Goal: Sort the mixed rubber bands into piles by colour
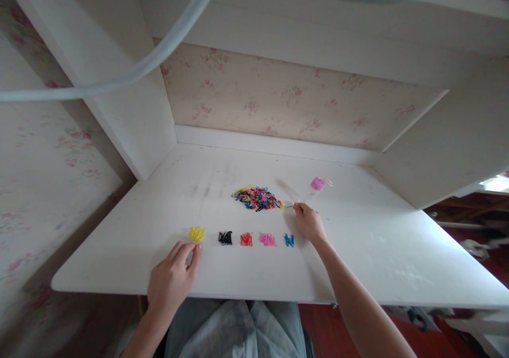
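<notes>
A mixed heap of small coloured rubber bands [257, 198] lies in the middle of the white table. Just right of it, my right hand [307, 220] is closed in a pinch on a thin bluish rubber band [290, 207]. At the near left, the thumb and fingertips of my left hand [175, 268] come together at the lower edge of a yellow rubber band pile [196, 234]; what they pinch, if anything, is too small to make out. Along the same row lie black bands [225, 238], red bands [246, 239], pink bands [268, 239] and blue bands [289, 240].
A small pink item [318, 183], perhaps a bag, lies at the back right of the white table [358, 241]. Behind stands a low white ledge [274, 143] under flowered wallpaper, with white panels either side. A pale cable [147, 61] crosses the upper left view.
</notes>
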`<state>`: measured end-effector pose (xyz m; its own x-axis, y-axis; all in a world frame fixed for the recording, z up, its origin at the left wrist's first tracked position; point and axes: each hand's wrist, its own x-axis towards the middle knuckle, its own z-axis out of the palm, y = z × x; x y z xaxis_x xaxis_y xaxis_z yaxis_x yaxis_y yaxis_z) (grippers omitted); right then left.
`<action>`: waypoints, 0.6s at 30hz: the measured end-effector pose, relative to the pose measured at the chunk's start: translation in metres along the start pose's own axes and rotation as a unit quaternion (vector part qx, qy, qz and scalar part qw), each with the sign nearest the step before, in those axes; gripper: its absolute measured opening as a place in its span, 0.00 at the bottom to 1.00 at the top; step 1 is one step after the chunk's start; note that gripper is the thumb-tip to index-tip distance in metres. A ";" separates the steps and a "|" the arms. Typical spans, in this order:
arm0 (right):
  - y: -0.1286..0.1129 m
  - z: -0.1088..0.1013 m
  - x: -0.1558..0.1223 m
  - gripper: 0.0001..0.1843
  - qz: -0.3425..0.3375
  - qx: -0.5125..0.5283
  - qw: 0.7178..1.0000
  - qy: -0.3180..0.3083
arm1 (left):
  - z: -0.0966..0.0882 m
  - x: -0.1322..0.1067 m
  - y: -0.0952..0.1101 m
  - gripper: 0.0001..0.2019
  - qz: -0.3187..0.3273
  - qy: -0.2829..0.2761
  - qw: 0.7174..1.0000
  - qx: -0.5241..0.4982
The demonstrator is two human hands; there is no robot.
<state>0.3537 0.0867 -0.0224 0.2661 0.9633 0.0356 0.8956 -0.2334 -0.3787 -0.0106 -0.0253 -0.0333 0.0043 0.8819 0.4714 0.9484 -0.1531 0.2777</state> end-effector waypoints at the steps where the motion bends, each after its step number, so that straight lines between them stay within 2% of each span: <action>1: 0.000 0.000 0.000 0.24 0.003 -0.002 1.000 -0.002 | 0.000 0.000 0.000 0.11 0.000 0.002 1.000 -0.002; 6: 0.002 0.000 -0.006 0.23 0.004 0.006 1.000 0.001 | 0.000 -0.001 -0.002 0.10 -0.008 0.003 1.000 -0.006; 11: 0.004 -0.003 -0.008 0.17 -0.037 0.037 0.999 -0.009 | 0.004 -0.003 -0.006 0.10 0.009 0.003 1.000 -0.008; 18: 0.008 0.003 -0.003 0.17 -0.044 0.065 0.997 0.006 | 0.007 -0.002 -0.009 0.12 0.035 0.025 0.999 -0.020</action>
<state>0.3586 0.0821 -0.0278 0.1930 0.9774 0.0859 0.8625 -0.1273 -0.4897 -0.0168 -0.0228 -0.0425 0.0530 0.8451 0.5320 0.9330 -0.2318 0.2753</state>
